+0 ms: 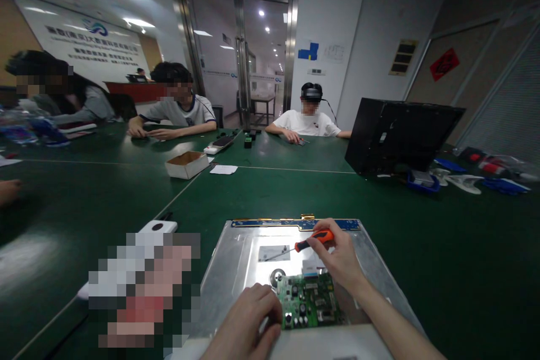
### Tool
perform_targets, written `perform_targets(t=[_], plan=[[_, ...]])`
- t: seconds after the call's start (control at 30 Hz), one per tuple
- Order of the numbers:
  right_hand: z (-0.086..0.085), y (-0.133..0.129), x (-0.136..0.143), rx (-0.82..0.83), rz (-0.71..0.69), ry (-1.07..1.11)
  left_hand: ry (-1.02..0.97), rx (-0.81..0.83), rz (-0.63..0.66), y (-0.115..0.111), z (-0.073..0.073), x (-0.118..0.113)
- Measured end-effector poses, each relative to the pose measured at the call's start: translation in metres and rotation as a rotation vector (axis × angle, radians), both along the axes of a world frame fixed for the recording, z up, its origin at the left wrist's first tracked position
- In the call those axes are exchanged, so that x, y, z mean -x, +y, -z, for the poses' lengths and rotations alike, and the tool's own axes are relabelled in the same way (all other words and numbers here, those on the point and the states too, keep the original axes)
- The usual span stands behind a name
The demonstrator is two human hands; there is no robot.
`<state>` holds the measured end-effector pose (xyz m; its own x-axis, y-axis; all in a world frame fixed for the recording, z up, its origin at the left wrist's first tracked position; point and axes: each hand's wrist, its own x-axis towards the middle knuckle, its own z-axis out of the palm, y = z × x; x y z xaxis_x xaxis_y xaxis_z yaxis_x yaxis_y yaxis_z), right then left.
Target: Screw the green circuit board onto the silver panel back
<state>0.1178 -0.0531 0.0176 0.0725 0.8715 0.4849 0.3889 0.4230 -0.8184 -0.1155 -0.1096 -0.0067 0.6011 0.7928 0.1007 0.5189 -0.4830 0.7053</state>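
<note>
An orange-and-black screwdriver is gripped in my right hand, its thin shaft pointing left over a grey label on a flat metal panel. Below it, a green circuit board lies on the panel, with a white flat cable at its top edge. My left hand is closed at the board's left edge, fingers curled; what lies between them is hidden. Just above that hand sits a round metal disc. A narrow blue circuit strip runs along the panel's far edge.
To the left lie a white device and a blurred-out patch. Farther back stand an open cardboard box and a black monitor. Blue tray and bagged tools are at right. Several people sit around the green table.
</note>
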Motion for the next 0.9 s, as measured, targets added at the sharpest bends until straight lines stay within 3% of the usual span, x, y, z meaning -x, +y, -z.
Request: perform_targets(t=[0.63,0.9], plan=[[0.0002,-0.0021,-0.0014,-0.013,-0.021,-0.008,0.036,-0.029,0.020,0.0040,0.0004,-0.0015],[-0.0011,-0.0011,-0.0033,-0.011,-0.002,-0.003,0.042,-0.057,-0.011,-0.0013,-0.0060,-0.0047]])
